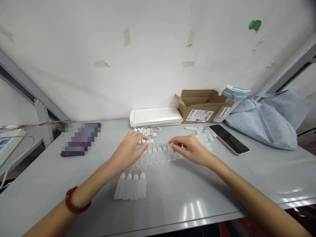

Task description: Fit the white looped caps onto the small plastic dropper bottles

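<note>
Your left hand and right hand lie apart, one at each end of a row of small bottles mid-table. Your fingertips touch the row, but whether either hand pinches a bottle cannot be told, and your hands hide its full count. Nearer you, four bottles lie side by side. Beyond the row are a heap of caps, several loose bottles, one phone and one box.

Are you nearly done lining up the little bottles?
Not yet. In front, four bottles lie side by side in a neat row. The left hand and right hand touch a longer row. Loose bottles and small caps lie behind, outside the rows.
</note>
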The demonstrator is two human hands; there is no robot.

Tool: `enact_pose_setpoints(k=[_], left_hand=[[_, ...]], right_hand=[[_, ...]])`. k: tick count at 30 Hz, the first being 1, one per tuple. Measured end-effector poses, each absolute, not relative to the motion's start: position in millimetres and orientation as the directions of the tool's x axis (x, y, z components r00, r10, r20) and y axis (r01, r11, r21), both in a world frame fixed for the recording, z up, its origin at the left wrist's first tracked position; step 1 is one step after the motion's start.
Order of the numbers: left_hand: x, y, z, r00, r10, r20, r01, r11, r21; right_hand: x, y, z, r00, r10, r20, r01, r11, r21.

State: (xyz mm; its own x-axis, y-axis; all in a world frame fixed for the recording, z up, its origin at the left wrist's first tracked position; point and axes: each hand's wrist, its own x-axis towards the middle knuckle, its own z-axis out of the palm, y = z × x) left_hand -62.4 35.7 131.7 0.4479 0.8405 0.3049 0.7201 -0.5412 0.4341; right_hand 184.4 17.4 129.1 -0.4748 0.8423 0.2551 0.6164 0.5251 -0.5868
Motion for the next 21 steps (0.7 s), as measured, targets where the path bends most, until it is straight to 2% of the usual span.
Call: enact_pose_setpoints(k=[3,5,7,14,21], left_hand=[[-42.4,69.5,138.0,0.443,0.857,0.263,0.789,-0.512,0.340],[-27.4,87.9,137.0,0.448,0.859,0.249,0.802,-0.509,0.312],[-12.8,101.0,132.7,0.462,0.857,0.227,0.808,-0.513,0.290],[12.9,115.9,119.6,0.466,0.869,0.167,0.811,-0.495,0.310],[-7.9,103.2,137.4,0.405,0.890,0.211,0.744,-0.455,0.490]], right_hand=[[210.1,38.7,126.7,-0.302,0.895,0.327,0.865,0.402,-0.301],[224.9,49.6,124.8,-0.218,0.928,0.301,0.960,0.260,-0.105],[236.5,57.0,123.0,-0.179,0.942,0.283,0.981,0.194,-0.026],[254.8,67.3,116.1,-0.207,0.957,0.202,0.978,0.199,0.057],[256.9,70.4,109.6,-0.187,0.972,0.140,0.981,0.178,0.077]])
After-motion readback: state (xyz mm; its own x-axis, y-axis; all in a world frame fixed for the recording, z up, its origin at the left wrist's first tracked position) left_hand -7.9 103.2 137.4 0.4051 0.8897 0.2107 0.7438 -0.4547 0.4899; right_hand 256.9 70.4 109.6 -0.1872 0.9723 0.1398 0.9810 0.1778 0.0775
